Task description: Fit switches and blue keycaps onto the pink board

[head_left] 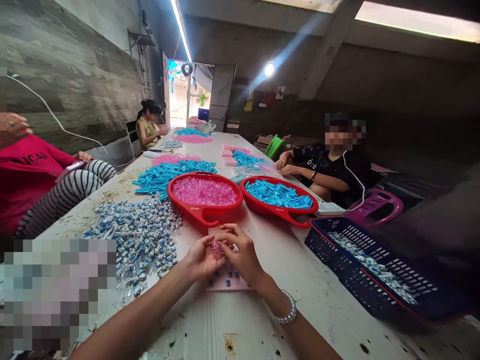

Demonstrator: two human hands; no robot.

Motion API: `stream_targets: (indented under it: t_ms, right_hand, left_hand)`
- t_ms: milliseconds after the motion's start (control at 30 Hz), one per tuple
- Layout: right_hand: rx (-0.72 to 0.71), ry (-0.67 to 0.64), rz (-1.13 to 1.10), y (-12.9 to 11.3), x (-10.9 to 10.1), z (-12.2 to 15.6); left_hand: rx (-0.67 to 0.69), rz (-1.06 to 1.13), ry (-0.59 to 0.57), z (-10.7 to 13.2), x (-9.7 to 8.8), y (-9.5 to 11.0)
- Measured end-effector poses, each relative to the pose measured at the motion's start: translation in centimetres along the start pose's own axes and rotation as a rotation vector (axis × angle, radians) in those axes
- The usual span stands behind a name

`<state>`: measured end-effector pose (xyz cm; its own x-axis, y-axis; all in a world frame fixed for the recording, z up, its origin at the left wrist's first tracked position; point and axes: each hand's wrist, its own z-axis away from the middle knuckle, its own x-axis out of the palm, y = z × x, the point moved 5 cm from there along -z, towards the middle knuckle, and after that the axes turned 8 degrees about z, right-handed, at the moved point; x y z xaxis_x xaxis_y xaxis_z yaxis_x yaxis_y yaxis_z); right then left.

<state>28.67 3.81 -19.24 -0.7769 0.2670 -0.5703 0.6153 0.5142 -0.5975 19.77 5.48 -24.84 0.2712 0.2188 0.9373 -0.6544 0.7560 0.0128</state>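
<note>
My left hand (202, 257) is cupped palm up, its fingers curled around some pink clear plastic pieces (216, 249). Over it, the fingers of my right hand (242, 250) close on these pieces; exactly how many they pinch is hidden. A beaded bracelet (284, 308) circles my right wrist. Beneath both hands lies a pink board (225, 286) bearing several small blue-and-white parts (228, 283), partly covered by my hands. Just beyond my fingers stand a red oval basin (205, 214) of pink clear pieces and another red basin (288, 212) of blue plastic strips.
To the left spreads a heap of small white-and-blue parts (138, 235), with blue strips (168, 172) behind it. A dark plastic basket (378, 280) holding white parts stands at right. People sit at right (326, 170), far left (148, 125) and near left (33, 185) along the table.
</note>
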Motion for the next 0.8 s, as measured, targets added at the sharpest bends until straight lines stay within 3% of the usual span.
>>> stream_targets:
  t_ms: [267,500,800]
  right_hand:
    - [0.108,0.130,0.118,1.4,-1.2,1.0]
    - [-0.109,-0.136,0.112,0.5,0.3,1.9]
    - [-0.110,-0.212,0.136,0.1,0.1,1.1]
  left_hand:
    - [-0.005,-0.061,-0.060,1.5,-0.3,0.7]
    - [0.018,-0.032,-0.078,1.6,-1.0,1.1]
    - [0.005,-0.069,-0.111,1.9,-0.8,1.0]
